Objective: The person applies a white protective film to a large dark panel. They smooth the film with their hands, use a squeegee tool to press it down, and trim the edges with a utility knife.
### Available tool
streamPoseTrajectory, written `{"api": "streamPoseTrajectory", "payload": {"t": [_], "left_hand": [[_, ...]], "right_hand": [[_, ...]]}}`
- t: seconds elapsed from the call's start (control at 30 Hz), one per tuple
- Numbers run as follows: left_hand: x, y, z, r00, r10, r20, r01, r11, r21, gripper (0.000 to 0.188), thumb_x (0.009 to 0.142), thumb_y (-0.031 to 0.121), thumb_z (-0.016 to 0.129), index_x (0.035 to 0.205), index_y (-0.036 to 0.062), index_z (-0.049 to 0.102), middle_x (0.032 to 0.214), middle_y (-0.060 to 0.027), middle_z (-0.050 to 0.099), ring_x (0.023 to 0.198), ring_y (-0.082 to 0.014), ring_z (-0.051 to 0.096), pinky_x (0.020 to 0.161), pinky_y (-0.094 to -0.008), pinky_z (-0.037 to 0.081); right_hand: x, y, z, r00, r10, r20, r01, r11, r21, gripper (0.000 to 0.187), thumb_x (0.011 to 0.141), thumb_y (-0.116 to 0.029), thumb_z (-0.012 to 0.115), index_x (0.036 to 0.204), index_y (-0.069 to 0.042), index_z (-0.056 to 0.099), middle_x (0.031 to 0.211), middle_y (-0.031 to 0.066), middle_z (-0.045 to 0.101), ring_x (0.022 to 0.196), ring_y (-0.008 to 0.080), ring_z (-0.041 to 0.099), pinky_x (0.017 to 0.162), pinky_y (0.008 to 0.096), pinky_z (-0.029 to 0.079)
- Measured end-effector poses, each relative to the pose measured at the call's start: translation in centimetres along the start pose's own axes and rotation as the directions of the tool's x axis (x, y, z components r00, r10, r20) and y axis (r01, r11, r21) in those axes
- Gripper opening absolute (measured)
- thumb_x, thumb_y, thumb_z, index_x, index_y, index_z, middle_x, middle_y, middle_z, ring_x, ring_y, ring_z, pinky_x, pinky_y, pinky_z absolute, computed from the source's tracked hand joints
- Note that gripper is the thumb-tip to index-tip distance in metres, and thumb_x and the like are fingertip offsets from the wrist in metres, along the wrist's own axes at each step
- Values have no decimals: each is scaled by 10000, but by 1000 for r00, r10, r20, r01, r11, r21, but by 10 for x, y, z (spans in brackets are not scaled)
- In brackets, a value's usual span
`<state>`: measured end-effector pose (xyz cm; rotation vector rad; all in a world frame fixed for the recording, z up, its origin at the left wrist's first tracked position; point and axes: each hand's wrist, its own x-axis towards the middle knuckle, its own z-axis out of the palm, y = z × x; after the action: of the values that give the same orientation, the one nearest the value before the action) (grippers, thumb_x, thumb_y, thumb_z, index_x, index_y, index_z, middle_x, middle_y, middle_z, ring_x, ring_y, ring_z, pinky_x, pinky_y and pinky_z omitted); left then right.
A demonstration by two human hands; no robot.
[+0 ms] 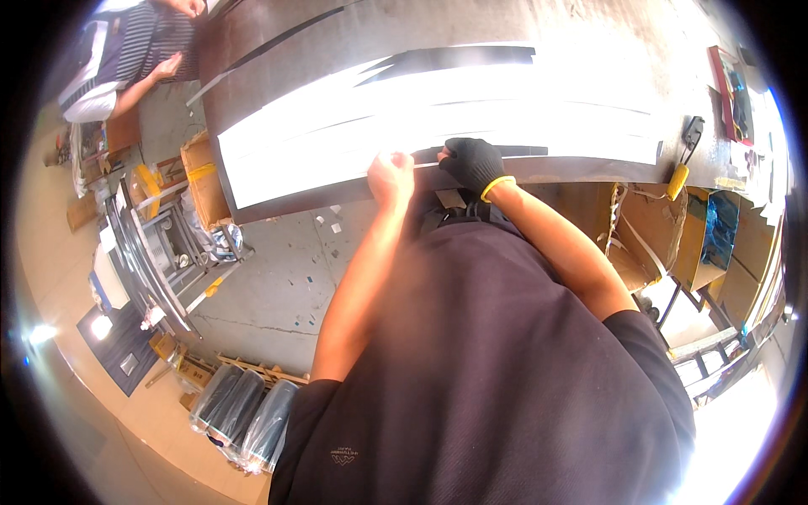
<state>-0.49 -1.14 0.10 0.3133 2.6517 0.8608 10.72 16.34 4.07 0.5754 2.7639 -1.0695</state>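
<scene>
Bare left hand (392,177) and black-gloved right hand (473,164) at a black strip (526,151) on white sheeting (295,160).
The strip, narrow, dark and flat-looking, is at the upper centre of the frame by the sheeting's lower edge, its long axis running left to right. The two hands are near each other but apart, fingers curled; glare makes it impossible to tell whether either grips the strip. One other black strip (450,59) lies higher in the frame.

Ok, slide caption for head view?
Bare left hand and black-gloved right hand close together at the near edge of a table partly covered in white sheeting.
</scene>
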Motion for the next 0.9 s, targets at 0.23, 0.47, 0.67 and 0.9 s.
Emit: {"api": "streamPoseTrajectory", "payload": {"t": [0.23, 0.47, 0.67, 0.9], "left_hand": [[-2, 6, -1, 999, -41, 12, 42, 999, -29, 345, 900, 356, 788, 988, 23, 766, 880, -131, 803, 847, -309, 787, 816, -432, 595], [0, 0, 1, 1000, 11, 21, -10, 999, -42, 265, 915, 257, 748, 995, 5, 733, 897, -192, 782, 863, -401, 762, 808, -495, 589], [-2, -6, 5, 998, 55, -18, -56, 997, -48, 248, 944, 252, 757, 984, 8, 733, 891, -183, 764, 855, -397, 751, 805, -503, 580], [-9, -6, 7, 994, 111, -8, -110, 991, 75, 289, 958, 323, 791, 993, 36, 787, 942, -114, 788, 868, -269, 768, 832, -432, 586]], "right_hand": [[3, -25, -34, 958, 99, 267, -73, 992, -107, 377, 777, -321, 868, 1102, -133, 836, 1077, 128, 796, 1044, 331, 767, 939, 439, 588], [1, -3, -8, 997, 43, 66, -44, 999, 10, 325, 952, -421, 681, 937, -124, 812, 929, 179, 786, 907, 419, 758, 820, 515, 603], [1, 3, 0, 998, 53, 42, -53, 999, 10, 328, 958, -432, 682, 946, -131, 812, 952, 173, 792, 928, 410, 761, 834, 513, 602], [1, 5, 3, 999, 38, 28, -38, 999, 3, 327, 961, -436, 681, 939, -137, 810, 941, 163, 794, 914, 406, 761, 819, 512, 602]]}}
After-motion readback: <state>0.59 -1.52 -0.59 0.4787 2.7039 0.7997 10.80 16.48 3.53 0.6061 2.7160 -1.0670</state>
